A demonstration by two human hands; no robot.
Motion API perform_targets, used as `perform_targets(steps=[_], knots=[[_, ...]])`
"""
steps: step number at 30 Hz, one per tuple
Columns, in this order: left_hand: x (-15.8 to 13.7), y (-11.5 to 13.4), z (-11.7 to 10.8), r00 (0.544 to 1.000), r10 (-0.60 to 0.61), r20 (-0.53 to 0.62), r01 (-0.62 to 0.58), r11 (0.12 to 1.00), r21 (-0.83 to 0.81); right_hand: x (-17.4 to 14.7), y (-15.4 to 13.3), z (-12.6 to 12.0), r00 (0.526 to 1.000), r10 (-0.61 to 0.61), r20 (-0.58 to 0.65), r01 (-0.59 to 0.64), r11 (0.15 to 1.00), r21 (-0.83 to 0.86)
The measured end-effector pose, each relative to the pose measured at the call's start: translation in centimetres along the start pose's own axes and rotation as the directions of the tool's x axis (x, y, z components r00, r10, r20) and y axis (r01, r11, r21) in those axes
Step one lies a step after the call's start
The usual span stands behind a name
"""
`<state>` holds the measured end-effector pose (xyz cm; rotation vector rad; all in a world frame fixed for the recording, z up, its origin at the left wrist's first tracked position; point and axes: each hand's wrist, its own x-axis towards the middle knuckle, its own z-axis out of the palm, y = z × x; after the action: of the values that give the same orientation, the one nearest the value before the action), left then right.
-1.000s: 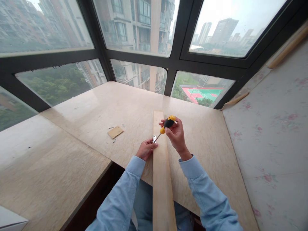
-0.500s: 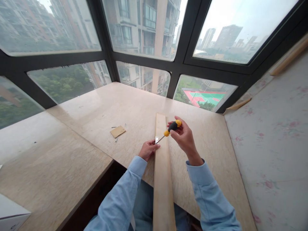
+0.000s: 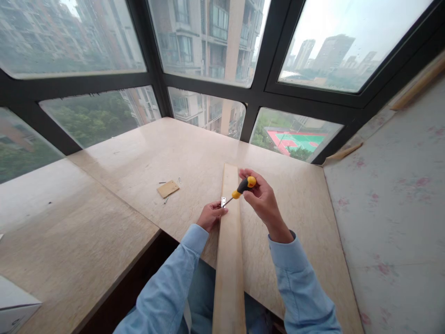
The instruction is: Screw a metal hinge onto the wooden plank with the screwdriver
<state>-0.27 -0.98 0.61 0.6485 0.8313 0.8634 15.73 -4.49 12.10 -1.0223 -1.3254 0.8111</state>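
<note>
From my station I see, well to the left of the plank [image 3: 228, 264], a white box [image 3: 17, 304] at the near edge of the desk [image 3: 86, 227]. Nearer the plank, yet apart from its left side, lies a small wooden piece [image 3: 168, 189] with three little screws [image 3: 166, 201] scattered close around it. Next comes the left hand [image 3: 210, 215], at the plank's left edge: its fingers are closed, pinching the near end of a small metal hinge [image 3: 223, 201] there, the thumb resting over the plank's top. The hinge sits along that left edge, short of the plank's far end. The plank itself runs from the desk toward me, its near part reaching past the desk edge over the person's lap. Above the plank slants a yellow and black screwdriver [image 3: 245, 185], its tip down at the hinge; any screw under it is too small for me to make out. The right hand [image 3: 263, 199], to the plank's right, has its fingers wrapped around the handle. Farther right of the plank stands a flowered wall [image 3: 389, 208].
</note>
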Motion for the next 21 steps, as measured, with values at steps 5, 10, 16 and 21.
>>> perform_targets(steps=[5,10,16,21], knots=[[-0.1,0.1,0.1,1.000,0.012,0.024,-0.012,1.000,0.011,0.2,0.3,0.1,0.982,-0.107,-0.156,0.048,0.940,-0.338],[-0.1,0.0,0.1,1.000,0.002,0.016,-0.002,1.000,0.017,0.1,0.7,0.5,0.982,-0.028,-0.189,-0.010,0.981,-0.193],[0.0,-0.2,0.0,1.000,0.007,0.030,-0.007,1.000,-0.018,-0.1,0.8,0.9,0.998,-0.038,-0.050,0.036,0.998,-0.046],[0.0,-0.2,-0.1,1.000,0.012,0.025,-0.011,0.999,-0.036,-0.1,1.0,0.9,0.960,-0.154,-0.233,0.048,0.912,-0.407]])
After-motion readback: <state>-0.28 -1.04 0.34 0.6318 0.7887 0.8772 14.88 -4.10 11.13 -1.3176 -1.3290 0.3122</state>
